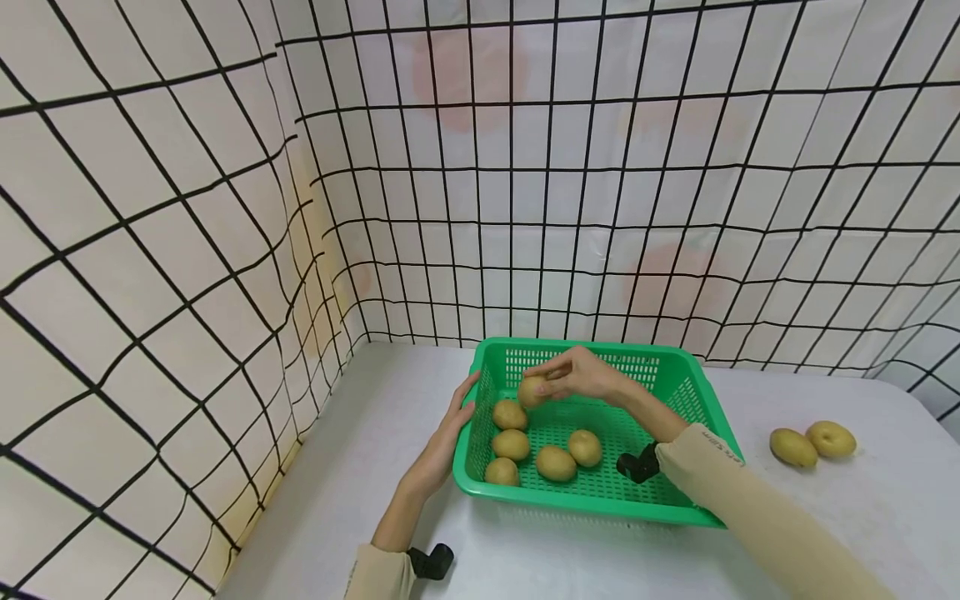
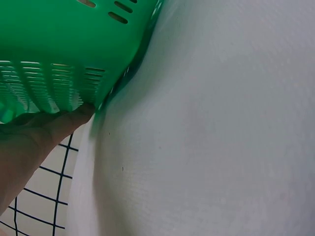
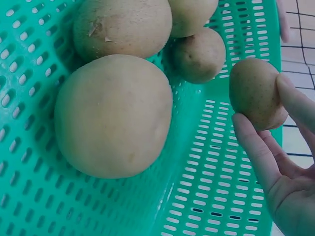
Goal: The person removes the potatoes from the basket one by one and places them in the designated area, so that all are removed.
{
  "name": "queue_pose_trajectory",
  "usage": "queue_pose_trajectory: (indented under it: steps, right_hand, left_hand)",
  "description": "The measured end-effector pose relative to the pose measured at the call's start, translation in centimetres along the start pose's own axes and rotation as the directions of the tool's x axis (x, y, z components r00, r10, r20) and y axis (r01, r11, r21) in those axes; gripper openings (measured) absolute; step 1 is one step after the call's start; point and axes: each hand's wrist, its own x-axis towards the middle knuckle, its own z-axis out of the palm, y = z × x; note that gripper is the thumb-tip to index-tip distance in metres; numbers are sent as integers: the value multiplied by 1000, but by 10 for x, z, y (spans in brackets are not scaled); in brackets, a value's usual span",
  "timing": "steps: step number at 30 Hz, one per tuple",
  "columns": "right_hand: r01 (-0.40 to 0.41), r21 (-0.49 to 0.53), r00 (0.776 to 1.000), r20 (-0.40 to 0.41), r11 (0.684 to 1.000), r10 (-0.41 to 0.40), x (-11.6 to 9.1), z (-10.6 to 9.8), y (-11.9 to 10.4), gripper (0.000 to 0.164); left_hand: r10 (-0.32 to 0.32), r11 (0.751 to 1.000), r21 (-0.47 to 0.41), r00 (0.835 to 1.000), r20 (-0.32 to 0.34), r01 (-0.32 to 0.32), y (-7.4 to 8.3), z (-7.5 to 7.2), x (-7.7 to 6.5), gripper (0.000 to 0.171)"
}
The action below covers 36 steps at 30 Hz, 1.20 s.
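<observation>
Between thumb and fingertips of the right hand (image 1: 582,373), one potato (image 1: 531,392) is pinched, long axis slanting out from the palm. Around these fingers stands a perforated green basket (image 1: 585,502); the left hand (image 1: 444,442) rests extended fingers against its side.

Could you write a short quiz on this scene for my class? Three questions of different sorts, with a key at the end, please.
1. Count: how many potatoes lie on the table outside the green basket?

2. True or false: the left hand is inside the green basket.

3. Multiple choice: what does the right hand hold?
A) the basket's rim
B) a potato
C) nothing

Key:
1. Two, to the right of the basket in the head view.
2. False; it is against the basket's outer left side.
3. B.
</observation>
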Motion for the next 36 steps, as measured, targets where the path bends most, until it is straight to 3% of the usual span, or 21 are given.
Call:
queue_pose_trajectory:
  steps: [14, 36]
  right_hand:
    - [16, -34, 999, -37, 999, -17, -16, -17, -13, 44]
    - [5, 31, 986, -165, 1000, 0, -61, -50, -16, 48]
  left_hand:
    - [1, 1000, 1, 1000, -8, -1, -1, 1, -1, 53]
    - [6, 1000, 4, 1000, -3, -6, -1, 0, 0, 54]
